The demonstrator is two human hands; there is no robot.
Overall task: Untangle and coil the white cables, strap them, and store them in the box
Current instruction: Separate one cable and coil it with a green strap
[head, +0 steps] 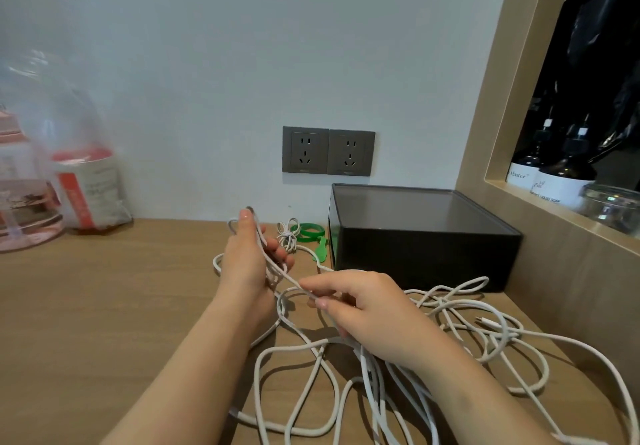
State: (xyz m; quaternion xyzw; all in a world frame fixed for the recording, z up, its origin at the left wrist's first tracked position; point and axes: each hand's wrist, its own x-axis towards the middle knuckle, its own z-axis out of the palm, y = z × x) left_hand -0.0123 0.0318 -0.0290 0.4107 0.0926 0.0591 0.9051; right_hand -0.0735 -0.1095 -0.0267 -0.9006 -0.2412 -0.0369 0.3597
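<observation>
A tangle of white cables (460, 337) sprawls over the wooden desk (104, 306) from centre to right. My left hand (247, 257) is raised at centre, with loops of white cable wound around its fingers. My right hand (367, 309) pinches one strand of the same cable between thumb and forefinger, just right of the left hand. A small white cable, coiled and bound (287, 235), lies behind my left hand. Green straps (310, 231) lie beside it. The dark box (419, 236) stands at the back right with its lid on.
Two grey wall sockets (328, 151) sit above the desk. A clear plastic bag with a red and white packet (88, 188) and a pink container (20, 202) stand at the left. A wooden niche on the right holds dark bottles (554, 171) and a glass jar (611, 205).
</observation>
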